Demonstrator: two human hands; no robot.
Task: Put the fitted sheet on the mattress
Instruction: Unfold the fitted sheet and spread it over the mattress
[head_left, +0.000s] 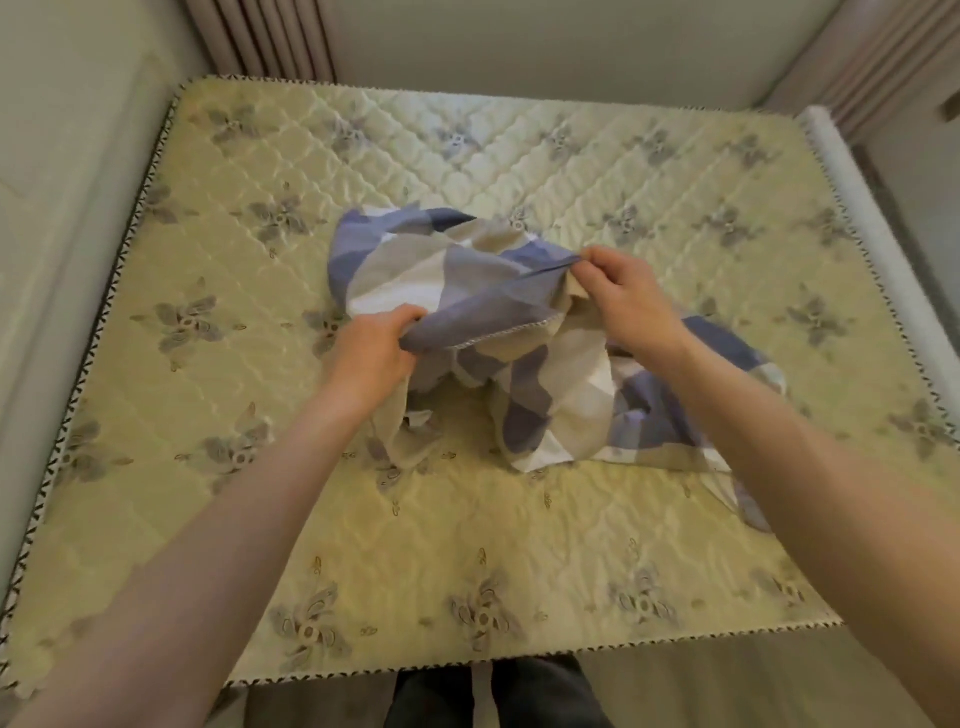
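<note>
Pinkish pleated curtain (265, 41) is hanging at top left, w/ a second curtain (883, 57) hanging at top right. Pale wall (545, 47) is running betw. them (plain, greenish tint). White padded rail (852, 171) is lying along the right side. Dark trousers (498, 696) are showing at bottom centre.

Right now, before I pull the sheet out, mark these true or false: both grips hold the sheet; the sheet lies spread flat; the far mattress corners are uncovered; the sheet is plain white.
1. The left grip and right grip both hold the fitted sheet. True.
2. The sheet lies spread flat. False: it is bunched in a heap around the middle of the mattress.
3. The far mattress corners are uncovered. True.
4. The sheet is plain white. False: it has blue, beige and white patches.
</note>
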